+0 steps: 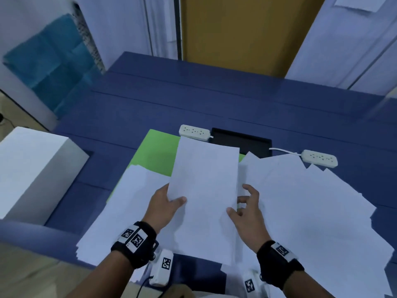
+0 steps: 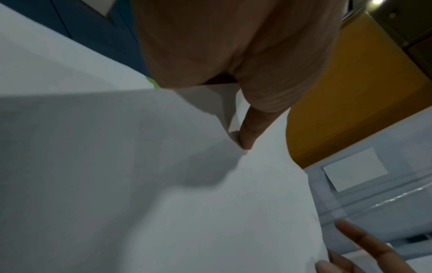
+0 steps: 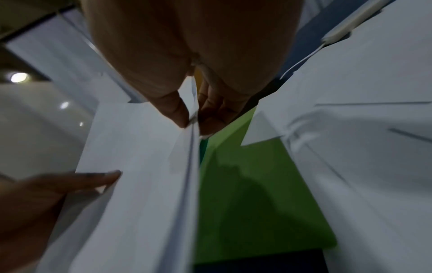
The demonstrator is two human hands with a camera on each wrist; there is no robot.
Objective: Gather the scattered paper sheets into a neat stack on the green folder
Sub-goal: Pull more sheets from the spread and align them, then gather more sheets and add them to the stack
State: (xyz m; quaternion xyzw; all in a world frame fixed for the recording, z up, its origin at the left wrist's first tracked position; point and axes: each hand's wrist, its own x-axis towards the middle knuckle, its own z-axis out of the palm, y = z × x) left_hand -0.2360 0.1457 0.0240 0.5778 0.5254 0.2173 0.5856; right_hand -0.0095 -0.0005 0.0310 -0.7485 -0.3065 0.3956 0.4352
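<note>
A bundle of white sheets (image 1: 204,190) is held up above the green folder (image 1: 159,151), which lies flat on the blue table. My left hand (image 1: 167,201) grips the bundle's left edge, thumb on top (image 2: 247,136). My right hand (image 1: 245,207) pinches its right edge between thumb and fingers (image 3: 187,118). The right wrist view shows the bundle edge-on (image 3: 163,166) with the folder (image 3: 245,184) below. Loose sheets (image 1: 311,211) fan out on the right, and another pile (image 1: 129,201) covers the folder's near left part.
Two white power strips (image 1: 194,132) (image 1: 320,158) and a black tray (image 1: 240,141) lie behind the folder. A white box (image 1: 32,168) stands at the left. The table's near edge (image 1: 32,235) runs below the left pile.
</note>
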